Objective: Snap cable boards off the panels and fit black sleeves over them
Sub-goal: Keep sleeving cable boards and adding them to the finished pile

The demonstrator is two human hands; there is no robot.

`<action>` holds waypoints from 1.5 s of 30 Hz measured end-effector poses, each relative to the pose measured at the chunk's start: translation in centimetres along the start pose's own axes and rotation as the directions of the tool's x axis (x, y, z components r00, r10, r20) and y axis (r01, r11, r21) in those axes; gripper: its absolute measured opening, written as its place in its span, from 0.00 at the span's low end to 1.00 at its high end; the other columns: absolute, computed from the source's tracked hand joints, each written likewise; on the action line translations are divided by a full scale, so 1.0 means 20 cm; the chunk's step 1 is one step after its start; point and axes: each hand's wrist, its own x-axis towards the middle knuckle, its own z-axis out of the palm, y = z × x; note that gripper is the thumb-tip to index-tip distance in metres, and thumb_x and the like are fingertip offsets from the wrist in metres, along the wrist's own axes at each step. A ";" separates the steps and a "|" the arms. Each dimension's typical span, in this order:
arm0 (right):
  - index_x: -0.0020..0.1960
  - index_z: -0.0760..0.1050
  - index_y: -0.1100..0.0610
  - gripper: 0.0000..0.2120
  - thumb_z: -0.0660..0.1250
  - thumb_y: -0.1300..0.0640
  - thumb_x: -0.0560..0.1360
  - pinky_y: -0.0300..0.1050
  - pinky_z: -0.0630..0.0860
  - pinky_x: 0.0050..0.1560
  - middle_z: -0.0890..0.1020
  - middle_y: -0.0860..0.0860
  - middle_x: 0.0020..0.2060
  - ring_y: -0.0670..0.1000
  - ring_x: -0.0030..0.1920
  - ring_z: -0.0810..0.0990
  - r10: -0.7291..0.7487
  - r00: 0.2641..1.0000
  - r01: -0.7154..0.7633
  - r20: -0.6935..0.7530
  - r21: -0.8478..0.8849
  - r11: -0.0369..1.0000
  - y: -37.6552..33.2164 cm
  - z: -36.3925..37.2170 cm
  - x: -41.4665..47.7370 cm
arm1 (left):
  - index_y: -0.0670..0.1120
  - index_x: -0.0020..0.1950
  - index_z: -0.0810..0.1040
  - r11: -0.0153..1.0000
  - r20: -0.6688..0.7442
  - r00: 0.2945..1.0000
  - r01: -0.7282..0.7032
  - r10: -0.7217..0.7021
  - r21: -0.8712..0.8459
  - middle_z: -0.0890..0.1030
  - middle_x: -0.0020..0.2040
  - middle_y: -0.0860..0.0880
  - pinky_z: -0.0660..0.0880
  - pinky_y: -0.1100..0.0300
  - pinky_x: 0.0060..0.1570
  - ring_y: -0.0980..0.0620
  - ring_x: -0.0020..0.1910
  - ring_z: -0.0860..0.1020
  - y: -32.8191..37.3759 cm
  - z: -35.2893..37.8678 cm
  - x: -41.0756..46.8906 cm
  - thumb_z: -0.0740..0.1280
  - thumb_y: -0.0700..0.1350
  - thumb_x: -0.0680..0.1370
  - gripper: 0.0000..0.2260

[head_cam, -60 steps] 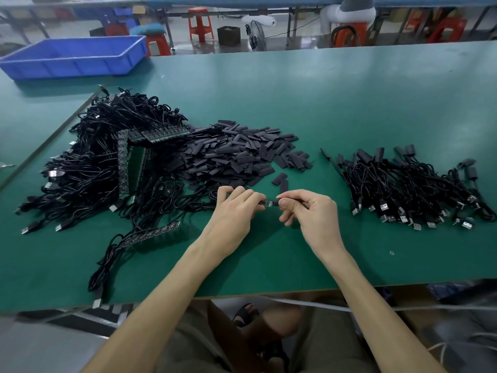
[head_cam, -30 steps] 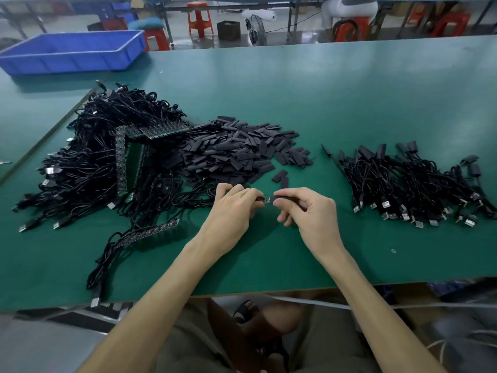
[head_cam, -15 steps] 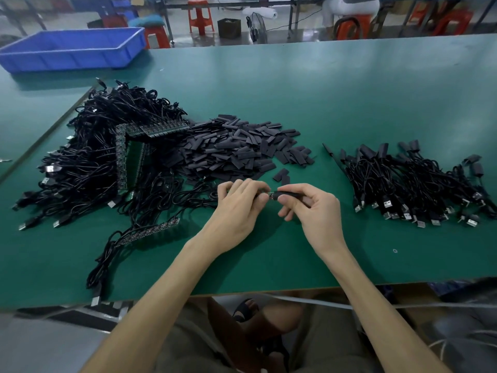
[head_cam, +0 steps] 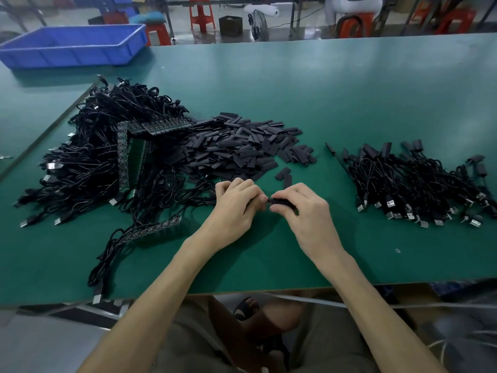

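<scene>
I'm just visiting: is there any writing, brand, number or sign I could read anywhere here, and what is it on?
No text here can be read.
Green circuit panels: fine pale markings, too small to read.
Plugs in the right-hand cable pile: small marks, blurred.
Blue crate: no label showing.
Black sleeve pinched by the right hand: no print visible.

Desk (head_cam: pixel 349 103) top: green matt covering, faint sheen; near edge wood-coloured. Loose sleeves (head_cam: pixel 242 146): matt black. Heaped cables (head_cam: pixel 88 168): black plastic jacket, slight gloss; their plugs (head_cam: pixel 390 204) bright metal. Green panels (head_cam: pixel 135 154): glossy. Blue tray (head_cam: pixel 72 47): smooth plastic. One sleeve (head_cam: pixel 283 202) pinched by right hand (head_cam: pixel 306 214): same matt black. The cable board (head_cam: pixel 267 199) tip at left hand (head_cam: pixel 236 203): too small to judge.
</scene>
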 end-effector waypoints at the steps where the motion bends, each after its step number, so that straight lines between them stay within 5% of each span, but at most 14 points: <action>1: 0.55 0.84 0.60 0.09 0.74 0.59 0.77 0.48 0.79 0.54 0.82 0.50 0.49 0.51 0.48 0.81 -0.013 1.000 0.013 0.000 -0.048 0.999 -0.01 0.00 0.00 | 0.50 0.44 0.77 1.000 0.001 1.000 -0.001 0.001 0.008 0.73 0.43 0.60 0.57 0.56 0.60 0.55 0.50 0.71 0.00 0.00 0.00 0.59 0.47 0.86 0.12; 5: 0.55 0.84 0.64 0.09 0.73 0.61 0.77 0.57 0.82 0.50 0.83 0.55 0.48 0.58 0.45 0.83 -0.073 0.997 0.069 -0.026 -0.132 0.989 -0.02 0.00 -0.02 | 0.47 0.45 0.78 0.998 0.013 1.000 0.013 -0.013 0.057 0.74 0.44 0.57 0.57 0.54 0.61 0.53 0.51 0.71 0.00 0.00 0.01 0.58 0.46 0.86 0.13; 12: 0.54 0.84 0.65 0.08 0.74 0.61 0.76 0.46 0.79 0.51 0.83 0.54 0.47 0.52 0.44 0.83 -0.069 0.997 0.067 -0.020 -0.097 0.993 -0.03 -0.01 -0.01 | 0.45 0.47 0.78 0.996 0.047 0.999 0.007 -0.011 0.092 0.74 0.46 0.54 0.57 0.55 0.59 0.50 0.51 0.71 0.02 -0.01 0.01 0.57 0.45 0.87 0.13; 30: 0.61 0.83 0.61 0.13 0.73 0.60 0.78 0.46 0.79 0.57 0.84 0.53 0.52 0.51 0.51 0.82 0.022 0.999 -0.024 -0.030 -0.067 0.997 -0.04 -0.02 -0.01 | 0.51 0.46 0.72 0.997 -0.001 1.000 0.028 -0.028 0.075 0.71 0.46 0.57 0.56 0.56 0.61 0.55 0.50 0.68 0.00 0.02 0.00 0.55 0.45 0.87 0.11; 36: 0.57 0.85 0.61 0.10 0.75 0.62 0.76 0.31 0.74 0.54 0.85 0.52 0.49 0.48 0.48 0.82 0.052 0.999 -0.052 -0.015 0.011 0.999 -0.03 -0.03 0.00 | 0.51 0.46 0.71 0.997 0.014 1.000 0.022 -0.023 0.080 0.71 0.46 0.57 0.55 0.57 0.59 0.57 0.50 0.66 0.01 0.01 0.00 0.56 0.44 0.87 0.11; 45: 0.58 0.84 0.62 0.11 0.74 0.61 0.77 0.33 0.75 0.54 0.84 0.52 0.49 0.47 0.48 0.81 -0.003 1.000 0.003 0.028 -0.001 1.000 -0.03 -0.02 -0.02 | 0.48 0.47 0.74 0.997 0.051 0.997 -0.063 0.061 0.047 0.72 0.45 0.56 0.58 0.55 0.59 0.54 0.49 0.69 0.01 0.01 -0.01 0.56 0.45 0.86 0.11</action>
